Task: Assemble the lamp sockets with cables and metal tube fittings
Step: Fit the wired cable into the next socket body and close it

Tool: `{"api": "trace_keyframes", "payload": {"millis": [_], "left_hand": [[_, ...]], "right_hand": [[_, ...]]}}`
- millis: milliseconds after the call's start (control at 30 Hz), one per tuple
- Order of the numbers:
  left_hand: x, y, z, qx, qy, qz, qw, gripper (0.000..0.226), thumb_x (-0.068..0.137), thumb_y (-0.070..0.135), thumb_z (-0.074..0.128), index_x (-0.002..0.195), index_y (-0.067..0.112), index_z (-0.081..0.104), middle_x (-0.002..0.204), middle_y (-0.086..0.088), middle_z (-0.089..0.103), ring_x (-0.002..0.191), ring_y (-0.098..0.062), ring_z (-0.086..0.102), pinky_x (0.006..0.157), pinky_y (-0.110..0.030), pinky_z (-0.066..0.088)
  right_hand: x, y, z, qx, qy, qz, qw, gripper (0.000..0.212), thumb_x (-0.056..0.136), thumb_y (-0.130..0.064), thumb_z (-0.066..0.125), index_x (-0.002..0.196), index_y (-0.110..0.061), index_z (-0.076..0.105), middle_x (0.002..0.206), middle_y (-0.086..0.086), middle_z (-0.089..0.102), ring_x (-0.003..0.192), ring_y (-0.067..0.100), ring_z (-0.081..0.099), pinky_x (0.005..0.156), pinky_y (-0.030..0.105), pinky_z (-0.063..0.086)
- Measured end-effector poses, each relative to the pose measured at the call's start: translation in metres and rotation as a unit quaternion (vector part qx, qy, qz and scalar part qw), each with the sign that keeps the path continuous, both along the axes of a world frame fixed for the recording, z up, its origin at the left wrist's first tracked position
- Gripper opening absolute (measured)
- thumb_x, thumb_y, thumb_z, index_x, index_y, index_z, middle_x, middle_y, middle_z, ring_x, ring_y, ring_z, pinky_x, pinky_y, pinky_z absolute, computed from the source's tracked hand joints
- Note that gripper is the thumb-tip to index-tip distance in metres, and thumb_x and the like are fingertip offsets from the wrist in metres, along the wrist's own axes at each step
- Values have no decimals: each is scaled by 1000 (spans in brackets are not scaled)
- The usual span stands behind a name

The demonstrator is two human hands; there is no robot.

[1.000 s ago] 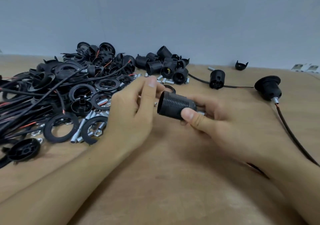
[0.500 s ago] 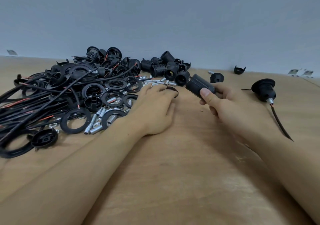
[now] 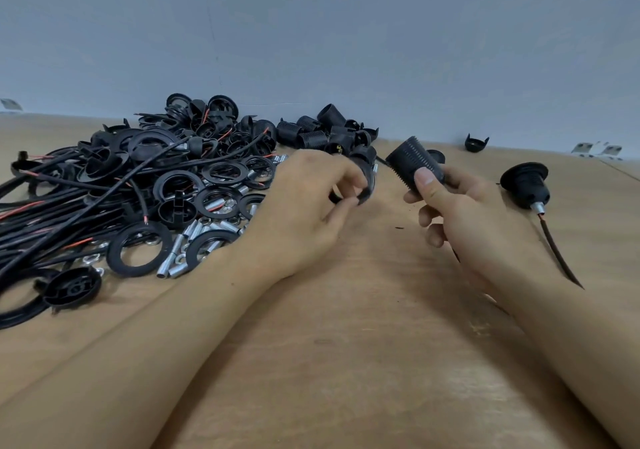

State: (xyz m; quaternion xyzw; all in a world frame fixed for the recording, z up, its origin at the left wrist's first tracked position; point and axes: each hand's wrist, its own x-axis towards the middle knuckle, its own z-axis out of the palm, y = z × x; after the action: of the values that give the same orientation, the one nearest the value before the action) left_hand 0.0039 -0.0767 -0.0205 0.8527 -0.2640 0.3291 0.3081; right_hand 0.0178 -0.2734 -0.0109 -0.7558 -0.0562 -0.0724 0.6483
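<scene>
Above the table, right hand grips a threaded socket (tilted, open end up-left); left hand pinches a black ring.

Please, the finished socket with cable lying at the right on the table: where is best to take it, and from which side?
Probably grip the assembled socket round its ribbed black body, coming from above. Its wide flange faces the wall, and the thin metal tube and cable trail towards the person, giving poorer purchase.

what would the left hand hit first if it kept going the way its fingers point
Probably the threaded socket shell held by the right hand. The left hand, pinching a black ring, points rightward at it, though depth is unclear.
</scene>
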Motion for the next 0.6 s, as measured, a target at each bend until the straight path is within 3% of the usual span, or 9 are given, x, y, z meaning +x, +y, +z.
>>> {"api": "trace_keyframes", "payload": {"millis": [67, 133, 200, 267, 367, 467, 600], "left_hand": [[-4, -3, 3, -150, 52, -14, 987, 21, 85, 2, 69, 91, 20, 61, 86, 10, 64, 89, -9, 61, 90, -31, 48], [-7, -7, 6, -284, 127, -40, 950, 24, 85, 1, 71, 88, 22, 60, 86, 6, 64, 87, -11, 63, 89, -36, 52], [-10, -7, 6, -362, 181, -69, 912, 23, 87, -1, 70, 96, 18, 61, 92, -1, 62, 84, -14, 63, 88, -44, 56], [-12, -3, 8, -374, 220, -98, 896, 34, 88, 3, 70, 115, 19, 59, 110, -5, 60, 88, -13, 68, 89, -45, 57], [-14, 3, 10, -291, 234, -148, 916, 53, 87, 16, 67, 136, 27, 50, 127, -5, 60, 104, -16, 66, 87, -33, 56], [-15, 0, 10, -297, 214, -118, 923, 40, 85, 20, 71, 124, 19, 63, 109, -5, 70, 91, -16, 67, 81, -28, 55], [-14, 0, 8, -407, 208, -46, 888, 17, 78, 27, 75, 92, 17, 70, 86, 1, 71, 82, -21, 71, 76, -30, 59]], "right_hand": [[-1, -2, 2, 6, 5, 11, 1000, 13, 98, -27, 57, 106, -21, 65, 82, 0, 66, 58, 10, 51, 44, 27, 38], [-4, -2, 5, -15, 20, 53, 998, 16, 97, -26, 57, 110, -19, 65, 85, 4, 67, 61, 14, 53, 46, 31, 40], [-11, 1, 6, -37, 25, 117, 992, 18, 97, -23, 57, 113, -18, 65, 87, 6, 68, 62, 17, 55, 49, 35, 41], [-18, 5, 8, -45, 13, 158, 986, 19, 97, -22, 56, 113, -19, 65, 88, 6, 68, 62, 19, 56, 50, 36, 42], [-22, 5, 12, -53, 2, 172, 984, 23, 96, -23, 56, 116, -22, 65, 84, 3, 67, 60, 23, 53, 55, 40, 42], [-22, 4, 13, -43, -13, 151, 988, 22, 96, -21, 55, 116, -19, 65, 82, 3, 66, 61, 20, 53, 54, 36, 43], [-21, 6, 13, -26, -70, 97, 993, 23, 97, -17, 55, 118, -17, 63, 85, 0, 65, 64, 14, 53, 52, 32, 42]]}}
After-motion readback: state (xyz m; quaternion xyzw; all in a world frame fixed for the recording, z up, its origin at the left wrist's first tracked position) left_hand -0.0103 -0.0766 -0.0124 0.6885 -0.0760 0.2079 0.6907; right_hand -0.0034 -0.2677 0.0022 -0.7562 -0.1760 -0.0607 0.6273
